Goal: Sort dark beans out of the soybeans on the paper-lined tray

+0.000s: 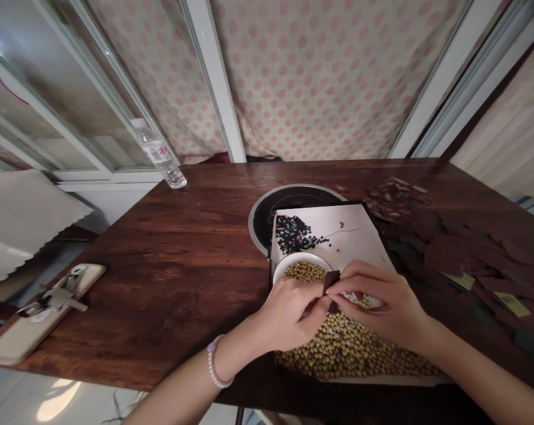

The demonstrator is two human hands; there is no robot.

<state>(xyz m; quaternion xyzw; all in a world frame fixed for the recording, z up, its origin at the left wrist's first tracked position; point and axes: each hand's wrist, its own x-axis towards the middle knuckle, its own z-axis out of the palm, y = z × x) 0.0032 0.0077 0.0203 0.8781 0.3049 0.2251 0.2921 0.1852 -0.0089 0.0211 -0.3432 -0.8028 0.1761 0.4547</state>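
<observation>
A small, flat dark brown pouch-like piece (pixel 332 282) is pinched between both hands over the tray. My left hand (pixel 295 307), with a beaded bracelet at the wrist, closes thumb and forefinger on its left side. From the right, my right hand (pixel 379 301) presses its fingertips to the same piece. Behind the left hand sits a white bowl (pixel 281 268) with tan round beads (pixel 304 271). Below the hands, many loose tan beads (pixel 337 351) fill the near part of the white-lined tray (pixel 359 227). Small black beads (pixel 293 233) lie in its far left corner.
Scattered dark brown flat pieces (pixel 461 257) cover the table's right side, with a heap of folded ones (pixel 397 198) behind. A water bottle (pixel 160 156) stands at the back left. Keys (pixel 61 295) lie on a pale board (pixel 16 342). A round dark inset (pixel 260 215) sits under the tray.
</observation>
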